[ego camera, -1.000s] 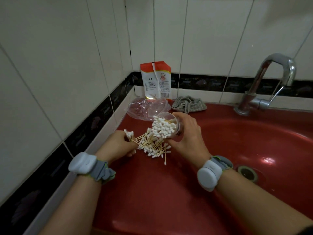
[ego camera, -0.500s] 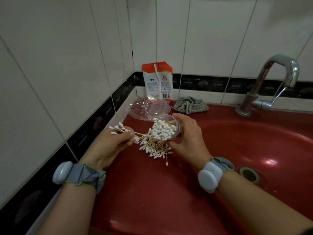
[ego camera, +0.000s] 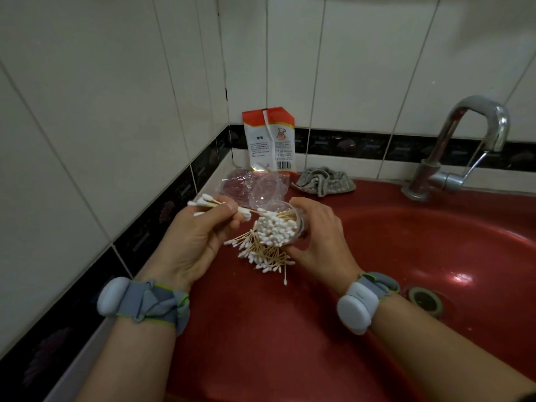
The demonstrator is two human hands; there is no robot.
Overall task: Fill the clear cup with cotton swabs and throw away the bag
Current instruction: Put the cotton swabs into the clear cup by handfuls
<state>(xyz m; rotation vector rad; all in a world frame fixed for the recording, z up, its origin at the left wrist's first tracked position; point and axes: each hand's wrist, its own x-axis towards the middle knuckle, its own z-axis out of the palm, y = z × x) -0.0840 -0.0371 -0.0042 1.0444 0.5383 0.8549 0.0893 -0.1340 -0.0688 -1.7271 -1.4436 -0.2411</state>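
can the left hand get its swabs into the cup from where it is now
Probably yes. The left hand pinches a small bunch of swabs right beside the clear cup, which the right hand tilts mouth-first toward it. The cup already looks crowded, though.

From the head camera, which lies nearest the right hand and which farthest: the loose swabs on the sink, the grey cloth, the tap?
Measured from the right hand:
1. Loose swabs, just left of it on the red sink.
2. Grey cloth, behind it by the wall.
3. Tap, far back right.
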